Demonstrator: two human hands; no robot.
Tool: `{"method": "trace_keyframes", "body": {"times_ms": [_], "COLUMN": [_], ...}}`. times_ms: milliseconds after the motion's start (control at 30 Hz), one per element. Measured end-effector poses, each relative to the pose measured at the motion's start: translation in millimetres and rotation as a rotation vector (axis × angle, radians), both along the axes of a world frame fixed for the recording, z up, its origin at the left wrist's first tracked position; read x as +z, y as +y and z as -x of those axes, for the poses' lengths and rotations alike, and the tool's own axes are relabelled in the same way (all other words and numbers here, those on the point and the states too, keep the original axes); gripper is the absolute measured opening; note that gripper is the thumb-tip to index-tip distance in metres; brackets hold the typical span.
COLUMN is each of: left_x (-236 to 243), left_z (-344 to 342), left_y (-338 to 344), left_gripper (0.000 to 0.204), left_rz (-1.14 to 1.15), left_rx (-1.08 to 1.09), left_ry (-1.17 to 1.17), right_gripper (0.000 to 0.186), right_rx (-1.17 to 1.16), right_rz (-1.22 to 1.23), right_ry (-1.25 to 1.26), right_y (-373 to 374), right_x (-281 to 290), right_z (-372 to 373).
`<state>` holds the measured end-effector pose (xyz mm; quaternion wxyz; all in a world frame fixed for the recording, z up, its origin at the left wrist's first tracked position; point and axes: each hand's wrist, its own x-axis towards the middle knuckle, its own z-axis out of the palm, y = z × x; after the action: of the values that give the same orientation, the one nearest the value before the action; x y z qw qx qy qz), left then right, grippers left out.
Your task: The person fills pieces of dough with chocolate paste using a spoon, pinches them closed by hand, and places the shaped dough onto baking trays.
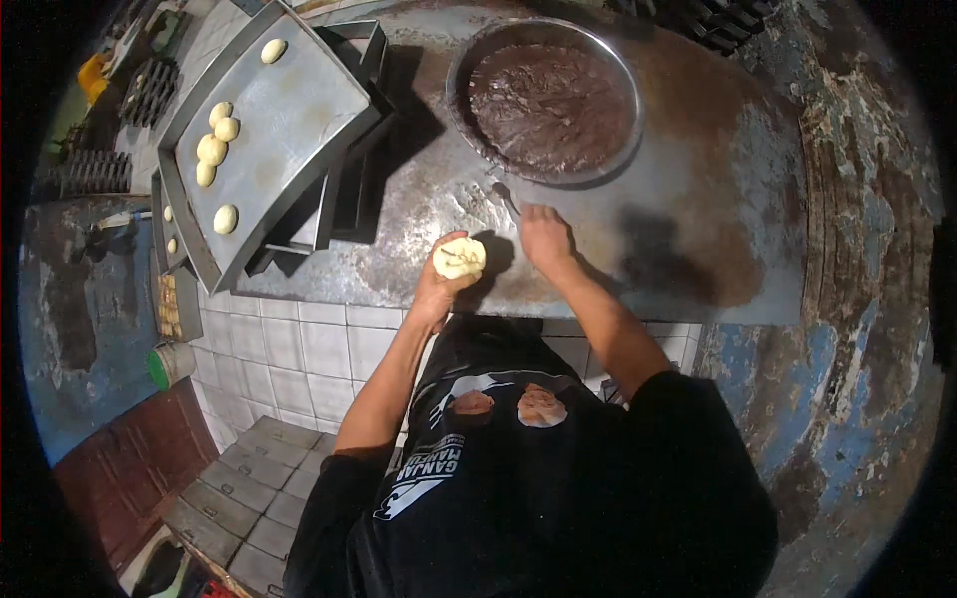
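My left hand (436,284) is closed around a pale, flattened piece of dough (460,256) with dark streaks on its top, near the front edge of the metal table (399,279). Just to the right, my right hand (543,237) grips a small flat-bladed tool (502,194), its blade lying toward the back, below a wide steel bowl (461,130) of brown, pasty filling (548,100). At the left, a tilted steel tray (284,125) holds several round dough balls (211,149) and rests on other stacked trays (314,214).
Dark metal racks (95,174) stand at the left, along with a green-lidded bucket (171,367). Stacked metal tins (249,488) lie below at the lower left. A weathered, peeling surface (837,299) borders the table on the right.
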<state>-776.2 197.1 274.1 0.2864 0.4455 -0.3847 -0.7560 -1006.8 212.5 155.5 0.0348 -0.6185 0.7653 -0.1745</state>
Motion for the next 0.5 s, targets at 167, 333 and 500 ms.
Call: {"method": "trace_keyframes", "body": {"times_ms": [167, 333, 500], "left_x": [15, 24, 19], "left_z": [-16, -15, 6], "left_y": [-64, -114, -156], "left_gripper": [0.059, 0.051, 0.052], "left_rz": [-0.106, 0.215, 0.248], "left_rx": [0.025, -0.033, -0.064], "left_ry": [0.039, -0.185, -0.236], "right_gripper": [0.023, 0.019, 0.018], "right_rx": [0.218, 0.209, 0.214], "right_rz": [-0.521, -0.295, -0.319], "right_ry": [-0.065, -0.661, -0.128], "right_y": [-17, -45, -137], "right_x": [31, 147, 156], "right_z": [-24, 2, 40]}}
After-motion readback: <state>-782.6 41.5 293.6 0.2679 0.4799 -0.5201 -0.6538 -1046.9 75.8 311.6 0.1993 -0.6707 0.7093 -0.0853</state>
